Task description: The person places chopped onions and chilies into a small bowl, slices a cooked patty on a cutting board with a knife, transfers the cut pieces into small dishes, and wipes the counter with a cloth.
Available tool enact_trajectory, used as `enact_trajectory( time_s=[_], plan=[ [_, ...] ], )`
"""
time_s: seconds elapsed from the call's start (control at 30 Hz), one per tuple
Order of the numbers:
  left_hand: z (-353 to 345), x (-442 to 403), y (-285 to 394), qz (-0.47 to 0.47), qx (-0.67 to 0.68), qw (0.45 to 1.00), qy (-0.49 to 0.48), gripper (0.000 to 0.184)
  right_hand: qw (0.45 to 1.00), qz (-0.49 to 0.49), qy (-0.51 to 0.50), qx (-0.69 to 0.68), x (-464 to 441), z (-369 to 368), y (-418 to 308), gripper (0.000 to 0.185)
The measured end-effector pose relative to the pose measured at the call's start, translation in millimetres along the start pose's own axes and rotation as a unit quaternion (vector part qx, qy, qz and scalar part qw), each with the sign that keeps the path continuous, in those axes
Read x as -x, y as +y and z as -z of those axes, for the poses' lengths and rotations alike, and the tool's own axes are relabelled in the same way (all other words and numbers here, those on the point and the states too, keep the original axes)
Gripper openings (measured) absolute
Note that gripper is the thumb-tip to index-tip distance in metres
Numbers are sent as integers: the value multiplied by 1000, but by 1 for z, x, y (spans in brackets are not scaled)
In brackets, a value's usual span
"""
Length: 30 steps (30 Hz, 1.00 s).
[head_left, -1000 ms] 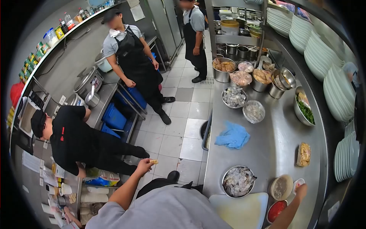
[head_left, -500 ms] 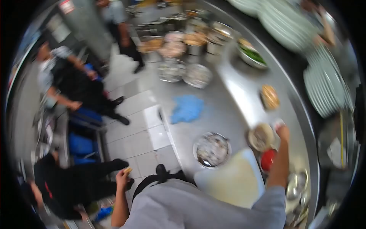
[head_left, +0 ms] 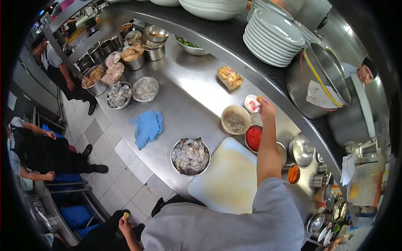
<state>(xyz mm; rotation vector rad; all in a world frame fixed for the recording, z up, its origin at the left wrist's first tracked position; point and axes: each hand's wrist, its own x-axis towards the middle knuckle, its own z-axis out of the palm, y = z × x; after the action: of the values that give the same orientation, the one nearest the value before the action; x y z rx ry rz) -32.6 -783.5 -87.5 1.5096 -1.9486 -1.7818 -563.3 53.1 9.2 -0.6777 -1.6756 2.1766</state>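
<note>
In the head view, the left hand [head_left: 124, 226] pinches a golden piece [head_left: 125, 215] between curled fingers, low over the floor side. The right hand [head_left: 267, 110] grips a small yellowish morsel [head_left: 259, 98] at its fingertips, beside a round white cup [head_left: 251, 103]. Nearby lie a crinkled clear-wrapped pack [head_left: 230, 78], glossy shredded red food [head_left: 253, 137] and a smooth, stained cutting board [head_left: 228, 178].

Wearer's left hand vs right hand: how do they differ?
The right hand is over the counter, next to a small white bowl; the left hand is out past the counter's edge. The right hand shows with its whole bare forearm, while only a short length shows behind the left hand. Both pinch a small yellowish piece of food.
</note>
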Motion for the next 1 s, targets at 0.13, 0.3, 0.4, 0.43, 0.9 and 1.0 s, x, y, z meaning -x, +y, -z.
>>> enact_trajectory(
  time_s=[0.13, 0.3, 0.4, 0.43, 0.9, 1.0],
  plan=[
    [0, -18, -21, -3, 3, 1000, -16, 14, 986, -33, -100, -129, 127, -90, -54, 18],
    [-9, -8, -40, 34, 81, 995, -44, 12, 915, -78, -325, -225, 326, -210, -56, 21],
    [-1, 5, -60, 34, 85, 996, -16, 21, 833, -91, -515, -181, 461, -291, -41, 22],
    [3, 15, -57, 31, 92, 995, -8, 23, 809, -119, -555, -152, 510, -314, -44, 26],
    [132, 197, -229, 134, 288, 913, 257, 26, 73, -252, -886, -383, 888, -375, -133, 11],
    [147, 244, -270, 148, 342, 864, 338, 25, -15, -278, -875, -396, 938, -362, -130, 8]
  ],
)
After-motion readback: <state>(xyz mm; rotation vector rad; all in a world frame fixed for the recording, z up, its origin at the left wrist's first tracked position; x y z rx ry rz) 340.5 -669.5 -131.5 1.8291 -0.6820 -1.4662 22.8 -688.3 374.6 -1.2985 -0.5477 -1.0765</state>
